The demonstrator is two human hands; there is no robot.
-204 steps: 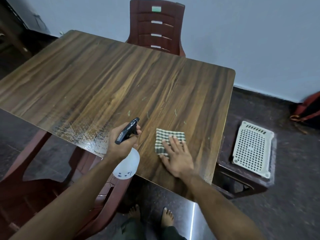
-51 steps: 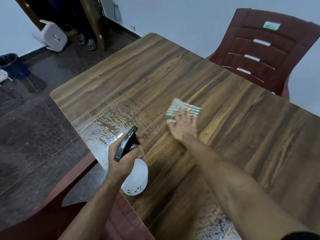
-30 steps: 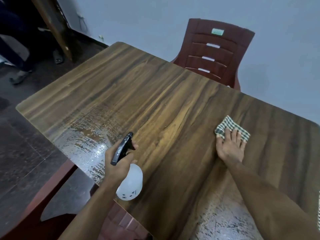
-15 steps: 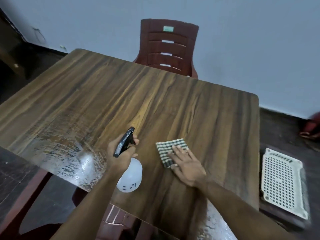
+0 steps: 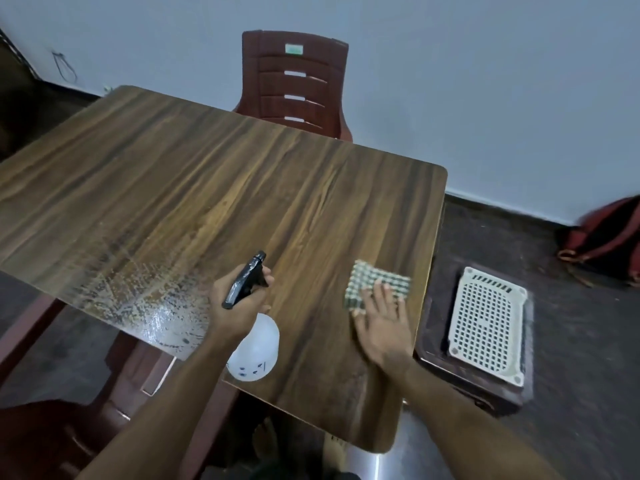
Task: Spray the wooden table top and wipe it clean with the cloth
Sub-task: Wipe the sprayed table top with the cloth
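Since half a second ago the folded green-checked cloth [image 5: 379, 285] is pushed rightward under the flat, spread-fingered right hand [image 5: 382, 327], while the white round spray bottle with black trigger [image 5: 254, 348] is gripped by the left hand [image 5: 239, 306], so the wet beaded patch at lower left of the brown wooden table top [image 5: 242, 188] could be left unwiped.

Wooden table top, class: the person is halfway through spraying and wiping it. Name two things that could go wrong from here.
1. The wet patch sits at the table top's near left edge, far from the cloth under the right hand, so it might dry streaky or drip.
2. The cloth lies near the right edge, so a wide stroke may push it off towards the white tray.
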